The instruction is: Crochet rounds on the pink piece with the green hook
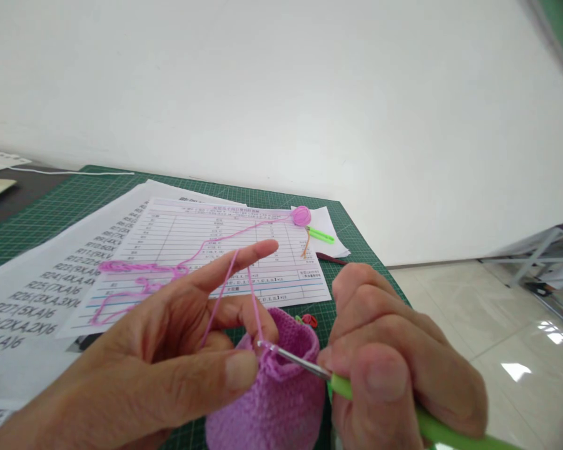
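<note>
My left hand (169, 356) pinches the rim of a pink crocheted piece (276, 394) between thumb and fingers, with the index finger stretched out and pink yarn (225, 281) looped over it. My right hand (394, 356) is closed on a crochet hook with a green handle (431, 428); its metal tip (263, 344) sits at the rim of the piece. The yarn trails across the paper sheets to a small pink ball (301, 215) at the far side of the mat.
A green cutting mat (37, 212) covers the table, with printed sheets (206, 250) on it. A second green-handled tool (321, 235) lies by the yarn ball. Small red markers (309, 320) sit near the piece. The table edge drops to a tiled floor (497, 337) on the right.
</note>
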`<state>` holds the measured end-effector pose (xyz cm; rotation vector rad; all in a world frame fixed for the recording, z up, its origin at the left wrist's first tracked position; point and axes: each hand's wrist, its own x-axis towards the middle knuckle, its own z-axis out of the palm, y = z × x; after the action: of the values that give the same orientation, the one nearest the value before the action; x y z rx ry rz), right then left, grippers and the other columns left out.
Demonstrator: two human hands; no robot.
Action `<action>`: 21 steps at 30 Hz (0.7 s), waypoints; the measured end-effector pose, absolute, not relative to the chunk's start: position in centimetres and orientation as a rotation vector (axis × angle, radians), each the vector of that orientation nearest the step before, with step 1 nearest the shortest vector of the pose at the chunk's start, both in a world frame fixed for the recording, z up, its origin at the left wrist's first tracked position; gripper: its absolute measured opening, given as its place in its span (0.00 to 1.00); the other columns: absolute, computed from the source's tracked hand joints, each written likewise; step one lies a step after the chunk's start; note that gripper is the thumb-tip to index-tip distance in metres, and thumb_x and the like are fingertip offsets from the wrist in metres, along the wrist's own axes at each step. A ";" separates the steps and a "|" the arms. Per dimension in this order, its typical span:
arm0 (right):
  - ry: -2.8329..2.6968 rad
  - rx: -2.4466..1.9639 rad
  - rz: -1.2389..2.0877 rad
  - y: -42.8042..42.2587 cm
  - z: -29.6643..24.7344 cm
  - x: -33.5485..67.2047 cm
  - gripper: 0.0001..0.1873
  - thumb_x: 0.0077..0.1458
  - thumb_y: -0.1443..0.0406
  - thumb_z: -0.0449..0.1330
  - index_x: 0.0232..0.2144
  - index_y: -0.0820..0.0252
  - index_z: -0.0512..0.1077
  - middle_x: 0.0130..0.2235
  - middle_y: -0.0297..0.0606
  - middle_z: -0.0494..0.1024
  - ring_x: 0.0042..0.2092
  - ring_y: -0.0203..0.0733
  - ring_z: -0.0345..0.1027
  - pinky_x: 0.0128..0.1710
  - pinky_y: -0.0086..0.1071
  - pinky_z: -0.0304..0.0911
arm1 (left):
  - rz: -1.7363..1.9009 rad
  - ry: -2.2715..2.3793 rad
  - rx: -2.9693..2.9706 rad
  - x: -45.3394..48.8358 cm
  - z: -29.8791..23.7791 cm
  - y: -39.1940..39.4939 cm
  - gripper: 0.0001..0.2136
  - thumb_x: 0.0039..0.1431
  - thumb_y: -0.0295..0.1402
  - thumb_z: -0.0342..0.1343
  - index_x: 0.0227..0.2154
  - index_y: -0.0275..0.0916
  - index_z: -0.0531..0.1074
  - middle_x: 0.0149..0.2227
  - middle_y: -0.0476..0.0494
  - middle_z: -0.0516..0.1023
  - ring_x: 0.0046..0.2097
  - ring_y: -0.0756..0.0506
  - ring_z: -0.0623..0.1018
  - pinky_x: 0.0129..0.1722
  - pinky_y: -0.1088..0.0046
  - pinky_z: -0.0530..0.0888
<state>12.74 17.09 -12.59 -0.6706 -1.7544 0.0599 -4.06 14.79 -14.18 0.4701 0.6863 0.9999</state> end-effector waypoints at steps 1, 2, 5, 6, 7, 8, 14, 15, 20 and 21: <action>-1.680 -0.711 0.135 17.0 -12.8 12.8 0.23 0.67 0.65 0.50 0.18 0.58 0.63 0.17 0.28 0.56 0.20 0.31 0.52 0.23 0.35 0.53 | 0.998 0.696 0.484 -4.1 -14.3 14.8 0.43 0.45 0.26 0.73 0.62 0.61 0.62 0.29 0.49 0.83 0.27 0.47 0.82 0.26 0.79 0.78; -1.610 -0.742 0.205 16.9 -13.1 12.9 0.23 0.66 0.62 0.52 0.18 0.58 0.63 0.17 0.27 0.56 0.20 0.31 0.51 0.23 0.35 0.54 | 0.998 0.699 0.499 -4.2 -14.4 14.8 0.44 0.44 0.26 0.73 0.62 0.61 0.62 0.27 0.50 0.82 0.27 0.46 0.82 0.26 0.79 0.78; -1.535 -0.777 0.331 16.7 -13.8 13.0 0.25 0.65 0.56 0.54 0.17 0.58 0.62 0.16 0.27 0.57 0.19 0.31 0.52 0.24 0.36 0.54 | 0.984 0.747 0.519 -4.4 -14.9 14.9 0.46 0.40 0.29 0.75 0.62 0.62 0.61 0.26 0.53 0.81 0.27 0.47 0.80 0.27 0.78 0.77; -1.522 -0.784 0.358 16.7 -13.8 13.0 0.25 0.65 0.55 0.54 0.17 0.58 0.62 0.16 0.27 0.58 0.20 0.31 0.52 0.24 0.36 0.54 | 0.977 0.763 0.528 -4.5 -15.0 15.0 0.47 0.40 0.30 0.75 0.62 0.62 0.61 0.26 0.53 0.80 0.27 0.46 0.79 0.27 0.76 0.77; -1.496 -0.786 0.378 16.7 -13.8 13.1 0.26 0.65 0.55 0.53 0.16 0.59 0.61 0.16 0.27 0.57 0.19 0.30 0.51 0.24 0.36 0.54 | 0.971 0.777 0.541 -4.4 -15.1 15.1 0.47 0.39 0.30 0.75 0.63 0.62 0.60 0.25 0.53 0.80 0.27 0.45 0.79 0.27 0.74 0.77; -1.478 -0.781 0.403 16.8 -13.6 13.1 0.27 0.65 0.55 0.53 0.16 0.60 0.59 0.15 0.26 0.57 0.19 0.30 0.51 0.24 0.36 0.54 | 0.967 0.789 0.559 -4.4 -15.0 15.2 0.47 0.39 0.32 0.74 0.63 0.61 0.60 0.25 0.52 0.80 0.28 0.43 0.79 0.27 0.72 0.77; -1.493 -0.693 0.633 17.4 -12.8 13.4 0.30 0.67 0.54 0.50 0.14 0.61 0.55 0.15 0.26 0.54 0.19 0.29 0.48 0.27 0.36 0.56 | 0.994 0.778 0.656 -3.7 -14.6 15.9 0.47 0.39 0.37 0.72 0.65 0.56 0.59 0.23 0.49 0.79 0.31 0.36 0.80 0.26 0.66 0.75; -1.481 -0.683 0.659 17.4 -12.8 13.3 0.30 0.67 0.53 0.49 0.15 0.61 0.55 0.15 0.26 0.54 0.19 0.29 0.48 0.27 0.36 0.56 | 0.998 0.778 0.660 -3.6 -14.6 15.9 0.47 0.39 0.37 0.72 0.65 0.56 0.59 0.23 0.49 0.78 0.31 0.36 0.80 0.26 0.66 0.75; -1.491 -0.714 0.533 17.0 -13.3 12.5 0.28 0.66 0.54 0.52 0.16 0.61 0.58 0.16 0.24 0.57 0.20 0.27 0.50 0.25 0.33 0.55 | 1.020 0.788 0.661 -3.4 -14.8 15.2 0.46 0.38 0.36 0.74 0.63 0.59 0.62 0.22 0.50 0.76 0.26 0.40 0.78 0.21 0.70 0.74; -1.563 -0.724 0.443 16.9 -13.4 12.6 0.26 0.66 0.55 0.53 0.17 0.61 0.60 0.17 0.25 0.58 0.21 0.27 0.51 0.25 0.33 0.54 | 1.028 0.804 0.652 -3.4 -14.8 15.0 0.45 0.38 0.35 0.74 0.61 0.61 0.64 0.22 0.51 0.75 0.24 0.43 0.77 0.20 0.73 0.73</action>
<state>12.57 16.95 -13.37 -0.7241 -1.5627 0.4432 -3.38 14.99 -14.78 0.6518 0.8043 1.0277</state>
